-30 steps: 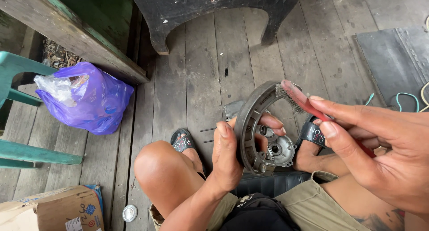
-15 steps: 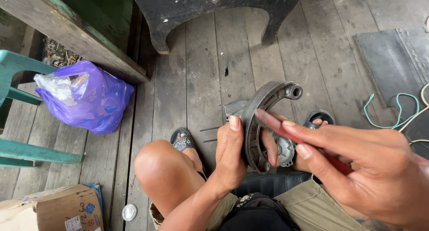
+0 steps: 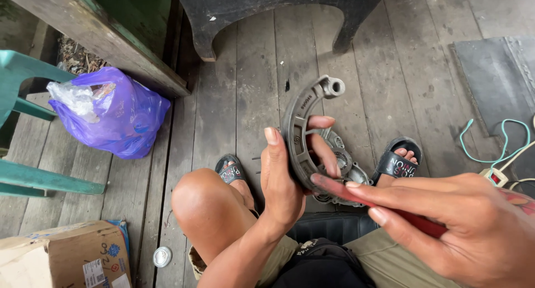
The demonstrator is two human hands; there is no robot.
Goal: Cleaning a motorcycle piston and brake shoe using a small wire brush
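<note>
Seen from above, a seated person's bare knees and khaki shorts fill the near edge of the view. At the near right, the right hand (image 3: 473,227) pinches a slim red tool (image 3: 384,204) between thumb and extended fingers (image 3: 390,218), its tip resting against the inner edge of a curved grey metal brake shoe (image 3: 298,143). Just left of it, near the centre, the left hand (image 3: 284,176) grips that brake shoe upright, thumb pressed along its outer face and fingers curled around the inner rim. The shoe arcs up to a round eyelet at its far end. Behind the shoe, a small grey metal mechanical part (image 3: 343,160) lies low, partly hidden by the hands.

At the near left sits a torn cardboard box (image 3: 61,254), and a small round metal cap (image 3: 162,257) lies on the floor beside it. Two feet in black sandals (image 3: 398,162) rest on the grey wooden plank floor (image 3: 251,71), one on either side of the hands. To the right, a light green cable (image 3: 490,149) loops across the floor beside a dark mat (image 3: 490,71). On the left, a purple plastic bag (image 3: 120,115) holding crumpled clear plastic rests beside a teal plastic chair (image 3: 22,98). At the far edge stands a black stool (image 3: 267,9), next to a weathered wooden beam (image 3: 95,37).
</note>
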